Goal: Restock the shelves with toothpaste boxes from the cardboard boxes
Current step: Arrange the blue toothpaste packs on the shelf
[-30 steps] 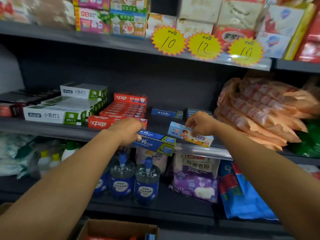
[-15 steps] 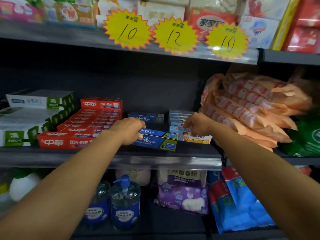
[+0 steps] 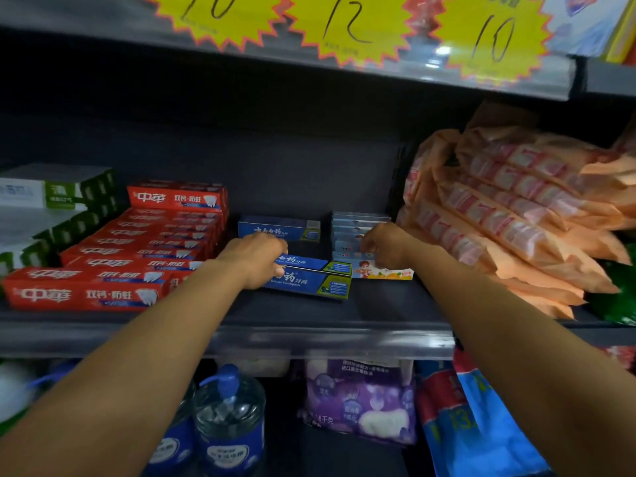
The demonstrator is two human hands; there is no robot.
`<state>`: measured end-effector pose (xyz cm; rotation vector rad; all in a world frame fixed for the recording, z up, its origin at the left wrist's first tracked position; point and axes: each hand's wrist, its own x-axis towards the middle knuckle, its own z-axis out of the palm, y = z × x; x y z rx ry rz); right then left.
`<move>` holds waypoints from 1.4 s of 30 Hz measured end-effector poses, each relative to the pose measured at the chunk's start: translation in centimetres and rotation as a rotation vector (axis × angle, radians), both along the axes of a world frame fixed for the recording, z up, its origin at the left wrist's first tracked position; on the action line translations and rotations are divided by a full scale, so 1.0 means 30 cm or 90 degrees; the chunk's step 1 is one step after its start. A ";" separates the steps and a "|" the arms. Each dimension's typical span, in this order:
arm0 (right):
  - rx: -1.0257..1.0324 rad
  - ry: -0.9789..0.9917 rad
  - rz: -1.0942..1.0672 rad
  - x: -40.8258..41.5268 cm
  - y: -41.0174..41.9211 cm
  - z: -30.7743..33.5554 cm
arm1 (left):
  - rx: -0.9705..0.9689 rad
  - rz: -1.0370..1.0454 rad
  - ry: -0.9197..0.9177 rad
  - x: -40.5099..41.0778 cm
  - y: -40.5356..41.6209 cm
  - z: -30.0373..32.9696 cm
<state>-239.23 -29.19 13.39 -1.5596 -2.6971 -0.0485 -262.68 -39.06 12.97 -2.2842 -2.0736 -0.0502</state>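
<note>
Our left hand (image 3: 256, 261) curls over two stacked blue boxes (image 3: 309, 282), gripping them on the shelf (image 3: 309, 335). Our right hand (image 3: 385, 244) pinches a pale kids' box (image 3: 382, 270) lying just right of the blue ones, in front of a short stack of similar boxes (image 3: 354, 223). Behind our left hand lies another blue box (image 3: 278, 228). Left of it sit rows of red boxes (image 3: 137, 249), then green-and-white boxes (image 3: 51, 201). Right of our right hand lie orange packs (image 3: 516, 218). Yellow price tags (image 3: 347, 22) hang above.

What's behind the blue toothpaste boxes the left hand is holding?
Behind the two blue boxes in the left hand, one more blue box lies near the shelf's back wall. Anything behind it is hidden.
</note>
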 end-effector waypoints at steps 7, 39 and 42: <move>0.012 -0.006 -0.017 0.006 0.069 -0.028 | 0.001 0.015 0.002 -0.019 0.035 -0.014; 0.024 0.119 0.085 -0.186 0.275 0.048 | 0.023 0.111 -0.045 -0.115 0.295 -0.061; 0.019 0.108 0.087 -0.215 0.317 0.037 | 0.035 0.094 -0.060 -0.135 0.328 -0.065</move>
